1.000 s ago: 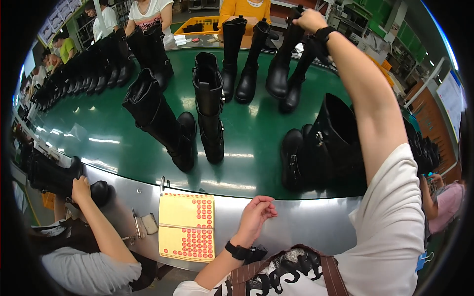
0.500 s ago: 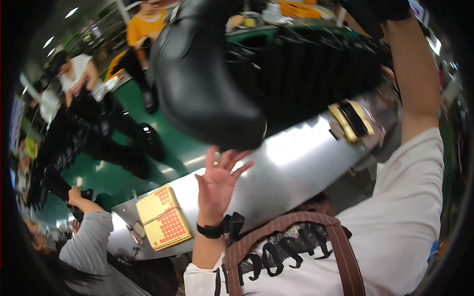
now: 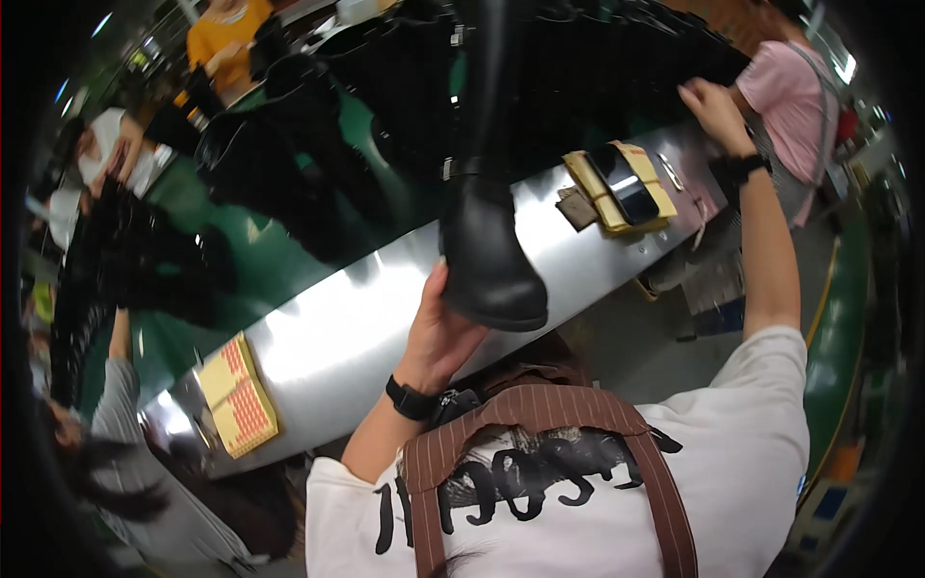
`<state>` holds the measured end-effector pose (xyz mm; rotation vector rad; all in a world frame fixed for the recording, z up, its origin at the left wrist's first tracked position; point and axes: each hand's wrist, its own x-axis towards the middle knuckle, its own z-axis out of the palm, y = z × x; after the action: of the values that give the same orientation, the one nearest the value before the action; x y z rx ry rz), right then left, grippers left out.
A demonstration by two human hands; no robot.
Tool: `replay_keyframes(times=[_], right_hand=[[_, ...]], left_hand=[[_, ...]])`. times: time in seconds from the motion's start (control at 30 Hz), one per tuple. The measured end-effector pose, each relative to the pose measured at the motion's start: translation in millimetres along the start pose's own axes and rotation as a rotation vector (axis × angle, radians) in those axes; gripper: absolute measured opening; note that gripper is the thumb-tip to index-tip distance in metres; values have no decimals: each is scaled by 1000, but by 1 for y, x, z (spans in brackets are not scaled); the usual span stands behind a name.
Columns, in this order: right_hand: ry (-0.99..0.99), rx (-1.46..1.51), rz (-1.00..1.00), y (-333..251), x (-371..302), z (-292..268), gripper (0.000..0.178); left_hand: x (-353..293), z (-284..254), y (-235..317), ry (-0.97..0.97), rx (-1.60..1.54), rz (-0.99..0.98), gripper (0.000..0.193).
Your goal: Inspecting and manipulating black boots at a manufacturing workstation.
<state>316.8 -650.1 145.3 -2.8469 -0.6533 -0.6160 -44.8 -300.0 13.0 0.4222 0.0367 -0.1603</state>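
A tall black leather boot (image 3: 491, 255) with small metal buckles hangs upright in the middle, toe pointing down and to the right. My left hand (image 3: 443, 332) grips its foot from below, the thumb along the near left side and the fingers behind the sole. The boot's upper shaft runs out past the top of the picture. My right hand (image 3: 715, 116) is raised at the upper right, away from the boot, its fingers curled in and no object showing in them. A black band sits on each of my wrists.
Below the boot runs a metal tabletop (image 3: 332, 313) beside a green work surface (image 3: 255, 255) crowded with black boots (image 3: 275, 159). Yellow card bundles (image 3: 239, 400) lie at both ends, with a phone (image 3: 626, 183) on the right one. Co-workers stand left, far and right.
The boot has come lower and to the right, and my left hand, open beneath it before, now grips its foot. My right hand has dropped from the top edge and moved off the boot.
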Motion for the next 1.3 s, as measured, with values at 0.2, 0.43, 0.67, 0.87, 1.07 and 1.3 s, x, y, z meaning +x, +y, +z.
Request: replay_keyframes(times=[0.2,0.43,0.67,0.87,1.07,1.3], right_hand=[[-332,-22,473,131,-97,166,55],[-207,106,498,171,-124,177,42],[288,919,217,55,-135,68,30],[-150,1177,-17,-164,-183,-2,24],[-49,863,-332,-250,-164,12,27],[56,795,-445,-266,-158,19,29]], left_hand=[[10,20,-8,16,112,65,53],[17,28,-16,193,275,170,69],[20,34,-32,414,658,531,105],[16,43,-33,489,799,619,118],[1,48,-31,578,898,694,123],[-6,46,-33,586,1044,729,125]])
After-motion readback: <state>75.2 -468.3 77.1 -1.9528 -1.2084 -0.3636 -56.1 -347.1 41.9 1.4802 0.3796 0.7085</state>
